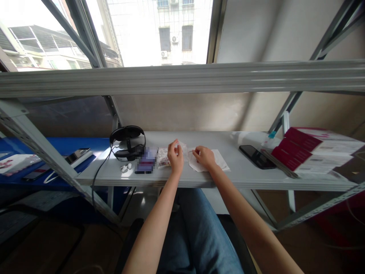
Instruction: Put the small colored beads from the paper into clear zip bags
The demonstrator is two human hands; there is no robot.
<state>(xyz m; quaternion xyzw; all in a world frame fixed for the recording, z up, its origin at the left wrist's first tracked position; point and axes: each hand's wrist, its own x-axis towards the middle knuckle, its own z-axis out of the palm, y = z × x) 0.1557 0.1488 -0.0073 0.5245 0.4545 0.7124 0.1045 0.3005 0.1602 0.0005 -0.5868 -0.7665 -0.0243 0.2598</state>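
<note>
My left hand (175, 156) is raised over the shelf top with its fingers curled to a pinch. A piece of clear plastic (184, 150), seemingly a thin bag, shows at its fingertips. Beside that hand lies a clear packet (163, 156) with small pale and reddish contents, too small to make out. My right hand (204, 156) is closed above a white, paper-like sheet (221, 160), its fingertips pressed together near the sheet's left part. What the right fingers hold, if anything, is hidden.
Black headphones (127, 142), white earbuds (125, 167) and a purple, blurred item (146, 160) lie to the left. On the right are a black phone (257, 156) and stacked red-and-white boxes (302, 150). A metal beam (182, 79) crosses above the shelf.
</note>
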